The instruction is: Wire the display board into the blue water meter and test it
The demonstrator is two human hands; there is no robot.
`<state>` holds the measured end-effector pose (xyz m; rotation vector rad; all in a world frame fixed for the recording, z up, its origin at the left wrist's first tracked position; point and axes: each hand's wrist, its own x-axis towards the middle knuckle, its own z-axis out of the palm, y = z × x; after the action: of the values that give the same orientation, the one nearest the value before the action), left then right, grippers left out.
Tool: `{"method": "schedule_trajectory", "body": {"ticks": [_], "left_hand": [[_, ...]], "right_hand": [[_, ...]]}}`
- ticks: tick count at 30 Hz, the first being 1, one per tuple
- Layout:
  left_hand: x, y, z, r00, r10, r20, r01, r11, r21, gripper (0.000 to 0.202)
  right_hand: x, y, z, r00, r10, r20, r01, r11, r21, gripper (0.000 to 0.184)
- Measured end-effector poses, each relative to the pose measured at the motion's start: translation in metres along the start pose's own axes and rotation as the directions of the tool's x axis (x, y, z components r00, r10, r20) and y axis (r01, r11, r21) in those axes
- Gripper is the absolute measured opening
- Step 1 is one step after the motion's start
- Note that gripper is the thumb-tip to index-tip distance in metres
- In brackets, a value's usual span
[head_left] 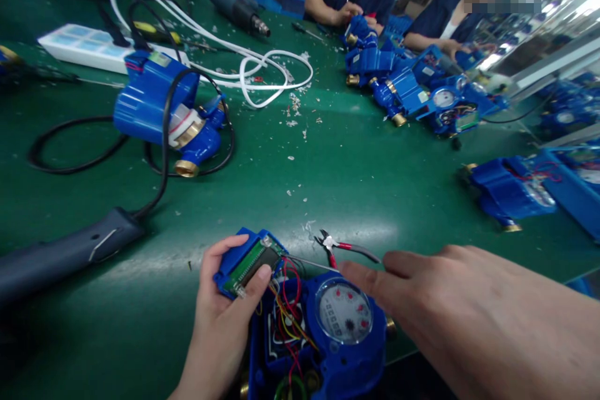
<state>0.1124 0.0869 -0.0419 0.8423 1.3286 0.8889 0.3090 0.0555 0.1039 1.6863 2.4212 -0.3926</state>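
My left hand (222, 306) grips a small blue display module (248, 262) with a green circuit board, thumb pressed on its face. Coloured wires (285, 309) run from it into an open blue water meter (323, 337) with a round dial, at the near table edge. My right hand (469, 312) hovers over the meter's right side, fingers extended together toward a thin metal rod (312, 264) and small red-handled cutters (344, 248) lying just beyond the meter. The right hand holds nothing I can see.
A heat gun handle (60, 253) lies at left with a black cable looping round another blue meter (162, 112). A white power strip (89, 47), white cord (267, 72), more meters (412, 90) and other people's hands sit farther back. White scraps dot the green mat (337, 162).
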Motion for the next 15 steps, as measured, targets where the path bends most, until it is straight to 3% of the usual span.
{"method": "schedule_trajectory", "body": {"ticks": [3,8,15], "left_hand": [[0.001,-0.006,-0.002,0.994,-0.071,0.082,0.077,0.995,-0.068,0.053],[0.004,-0.016,-0.004,0.996,0.037,0.081,-0.029,0.994,-0.101,0.045],[0.002,-0.012,0.002,0.994,0.107,0.02,-0.105,0.99,-0.094,0.041]], "right_hand": [[0.002,-0.004,0.001,1.0,-0.005,0.023,0.005,1.0,-0.013,0.043],[0.001,-0.008,0.008,0.997,-0.046,-0.057,0.043,0.997,-0.06,0.04],[0.0,-0.01,0.003,0.979,-0.112,-0.171,0.085,0.983,-0.161,0.047]]}}
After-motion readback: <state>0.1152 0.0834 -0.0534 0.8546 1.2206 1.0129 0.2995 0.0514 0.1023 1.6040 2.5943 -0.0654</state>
